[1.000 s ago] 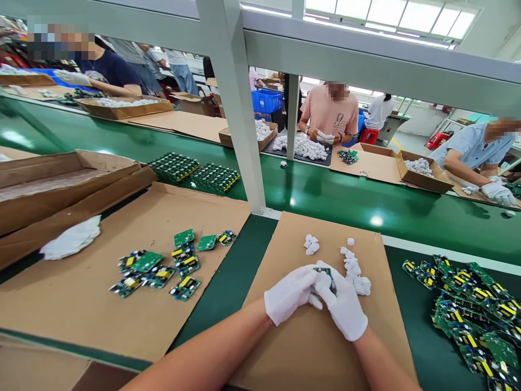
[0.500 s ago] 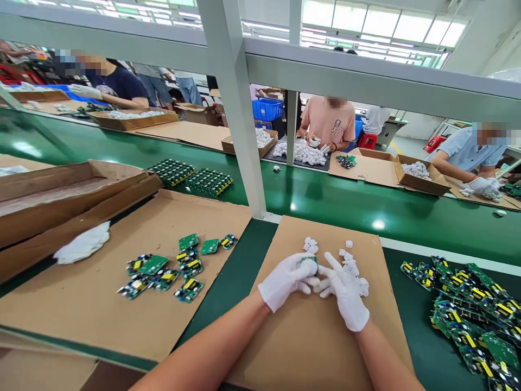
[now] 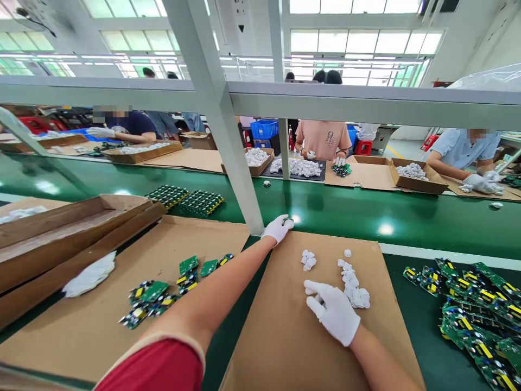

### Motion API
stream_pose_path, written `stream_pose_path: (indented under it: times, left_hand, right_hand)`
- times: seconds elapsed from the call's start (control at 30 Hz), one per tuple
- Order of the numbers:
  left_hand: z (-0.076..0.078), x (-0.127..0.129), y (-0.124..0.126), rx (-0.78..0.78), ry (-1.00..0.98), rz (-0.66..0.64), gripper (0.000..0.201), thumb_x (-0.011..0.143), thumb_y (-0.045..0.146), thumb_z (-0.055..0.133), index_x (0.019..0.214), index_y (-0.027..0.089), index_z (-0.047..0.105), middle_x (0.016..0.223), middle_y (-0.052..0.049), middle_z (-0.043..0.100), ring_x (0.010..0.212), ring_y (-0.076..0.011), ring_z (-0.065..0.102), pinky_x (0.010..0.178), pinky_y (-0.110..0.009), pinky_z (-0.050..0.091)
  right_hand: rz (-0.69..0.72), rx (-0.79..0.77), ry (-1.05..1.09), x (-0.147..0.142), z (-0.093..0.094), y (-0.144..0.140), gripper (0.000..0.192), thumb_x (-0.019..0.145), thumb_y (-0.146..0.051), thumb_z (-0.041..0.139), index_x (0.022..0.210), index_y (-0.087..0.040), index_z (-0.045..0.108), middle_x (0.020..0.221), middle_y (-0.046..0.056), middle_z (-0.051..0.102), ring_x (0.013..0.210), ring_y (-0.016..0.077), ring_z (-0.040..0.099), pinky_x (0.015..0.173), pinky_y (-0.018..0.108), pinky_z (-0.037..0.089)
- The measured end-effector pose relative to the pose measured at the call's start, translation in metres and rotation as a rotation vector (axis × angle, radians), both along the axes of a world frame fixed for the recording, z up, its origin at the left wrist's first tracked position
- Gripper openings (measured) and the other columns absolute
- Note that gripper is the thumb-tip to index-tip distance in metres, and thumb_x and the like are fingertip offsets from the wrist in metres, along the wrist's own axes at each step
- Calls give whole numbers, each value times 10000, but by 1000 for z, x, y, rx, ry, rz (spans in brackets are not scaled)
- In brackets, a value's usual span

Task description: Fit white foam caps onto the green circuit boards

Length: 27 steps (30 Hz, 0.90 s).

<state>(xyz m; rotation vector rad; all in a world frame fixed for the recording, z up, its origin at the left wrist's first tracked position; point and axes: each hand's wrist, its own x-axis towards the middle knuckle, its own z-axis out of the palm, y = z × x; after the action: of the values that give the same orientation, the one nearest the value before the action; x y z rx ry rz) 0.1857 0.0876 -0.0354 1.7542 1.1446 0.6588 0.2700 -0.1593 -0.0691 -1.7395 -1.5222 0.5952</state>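
Note:
My left hand, in a white glove, stretches forward to the near edge of the green conveyor belt. Its fingers are closed on a small circuit board, mostly hidden by the glove. My right hand, gloved too, hovers low over the cardboard sheet, thumb and fingers apart, holding nothing I can see. Just beyond it lies a row of small white pieces, with a smaller white cluster to the left.
Many circuit boards are heaped at right; a smaller group lies on the left cardboard. Stacked boards rest on the belt. A slanted grey post rises beside my left hand. Co-workers sit across the belt.
My left hand has moved forward and left from the cardboard to the belt edge, carrying the circuit board. My right hand has come away from it and drawn slightly back. The view has tilted up.

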Motion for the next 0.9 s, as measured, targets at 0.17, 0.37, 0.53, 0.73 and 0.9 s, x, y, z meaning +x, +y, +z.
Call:
stream_pose_path:
  times: [0.17, 0.37, 0.53, 0.73, 0.9]
  left_hand:
    - [-5, 7, -2, 176, 94, -31, 609, 707, 312, 633, 1260, 137, 448, 1442, -163, 301, 1354, -349, 120, 1065, -470, 130]
    - [-12, -3, -55, 188, 66, -397, 435, 515, 364, 782, 906, 221, 658, 1242, -87, 564, 1259, -331, 356, 1036, -413, 246]
    - [-17, -14, -90, 7, -35, -403, 306, 593, 367, 730, 811, 209, 586, 768, -22, 671, 801, -205, 622, 786, -330, 445]
    - [-20, -19, -126, -304, -228, -345, 326, 687, 383, 654, 868, 185, 469, 567, 32, 578, 477, -108, 539, 455, -213, 393]
    - [-23, -27, -136, -571, -438, -322, 366, 663, 441, 687, 806, 163, 497, 642, -5, 594, 522, -92, 555, 430, -171, 347]
  right_hand:
    - [20, 0, 19, 2, 1, 0, 367, 776, -201, 498, 1110, -226, 647, 891, 34, 717, 595, 148, 616, 679, 308, 503]
    - [33, -4, 5, 1, 0, 0, 378, 774, -204, 503, 1126, -216, 642, 872, 35, 717, 592, 153, 610, 680, 316, 498]
    - [-67, 124, 34, 6, 1, 1, 322, 811, -218, 488, 1082, -241, 661, 855, 23, 722, 644, 160, 634, 659, 293, 515]
    - [-248, 267, -148, 11, 2, 3, 430, 739, -278, 602, 1167, -236, 607, 1190, 71, 610, 1081, 273, 550, 897, 430, 455]
    - [-232, 185, 82, 9, 0, 1, 307, 780, -325, 582, 1069, -249, 654, 840, 33, 687, 718, 183, 621, 657, 332, 520]
